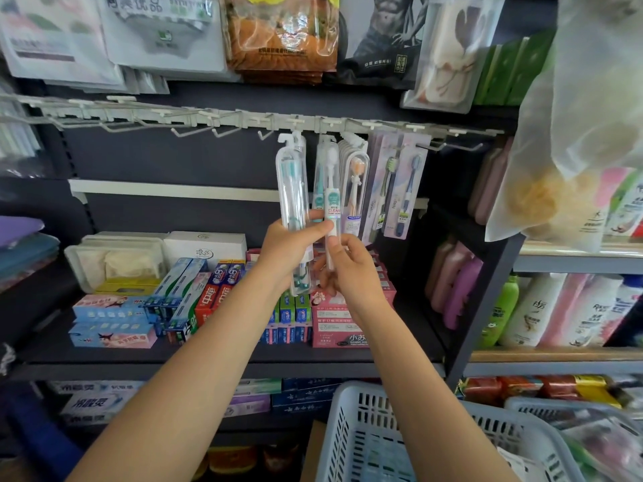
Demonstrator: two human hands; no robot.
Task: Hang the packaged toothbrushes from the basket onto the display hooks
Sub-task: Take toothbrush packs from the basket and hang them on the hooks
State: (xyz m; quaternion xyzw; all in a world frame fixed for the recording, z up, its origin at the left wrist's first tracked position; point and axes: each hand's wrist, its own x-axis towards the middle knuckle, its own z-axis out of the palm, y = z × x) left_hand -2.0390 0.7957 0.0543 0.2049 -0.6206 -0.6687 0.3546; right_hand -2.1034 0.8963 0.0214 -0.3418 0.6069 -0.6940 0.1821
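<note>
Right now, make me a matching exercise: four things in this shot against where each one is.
Things:
1. clear toothbrush pack
2. white toothbrush pack
3. basket
4. toothpaste boxes

Places:
A. on the shelf under the hooks
B. in the left hand
C. bottom right, in front of the shelves
D. in the right hand

Pairs: 1-B, 2-D, 3-C, 4-A

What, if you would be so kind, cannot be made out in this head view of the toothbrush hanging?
- Basket contents: hidden by the right forearm and cut off by the bottom edge.
- Whether the clear toothbrush pack gripped by the left hand is seated on its hook: too small.
- Right hand fingertips: hidden behind the white toothbrush pack.
</note>
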